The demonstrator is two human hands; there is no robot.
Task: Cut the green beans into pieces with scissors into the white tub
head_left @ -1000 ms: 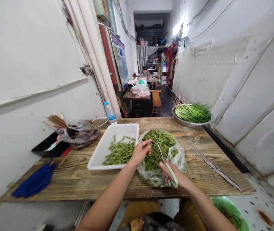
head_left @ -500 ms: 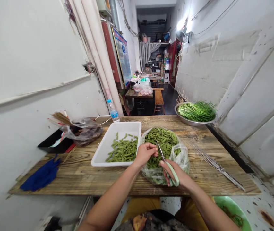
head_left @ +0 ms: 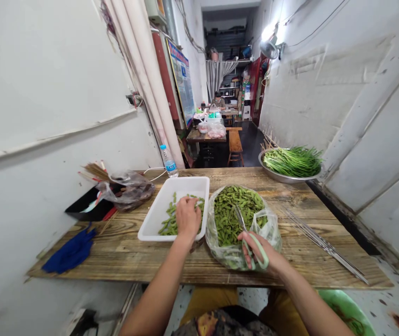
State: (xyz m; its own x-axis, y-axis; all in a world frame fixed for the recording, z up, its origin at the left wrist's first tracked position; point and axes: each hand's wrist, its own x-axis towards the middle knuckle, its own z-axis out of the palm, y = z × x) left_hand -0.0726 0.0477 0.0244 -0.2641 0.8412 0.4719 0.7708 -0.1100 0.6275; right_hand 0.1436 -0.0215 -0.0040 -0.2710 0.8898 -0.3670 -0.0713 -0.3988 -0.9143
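My left hand (head_left: 188,217) is over the white plastic tray (head_left: 146,226), palm down, with bent fingers that look apart and tips partly hidden. Green edamame pods (head_left: 169,225) lie in the tray under and around it. My right hand (head_left: 260,252) grips scissors (head_left: 263,256) with pale green handles. Their metal blades point forward over a clear plastic bag (head_left: 271,233), which is filled with more edamame pods (head_left: 225,212).
A steel bowl (head_left: 283,177) of green stalks and skewers stands at the back right. Metal skewers (head_left: 329,247) lie on the right. Leftward are a water bottle (head_left: 170,164), a black box (head_left: 80,207) and a blue cloth (head_left: 69,254). A person (head_left: 218,100) sits far back.
My left hand has moved left from the scissor tips above the bag to the pods in the tray. The scissors stay in my right hand over the bag. The view has shifted slightly.
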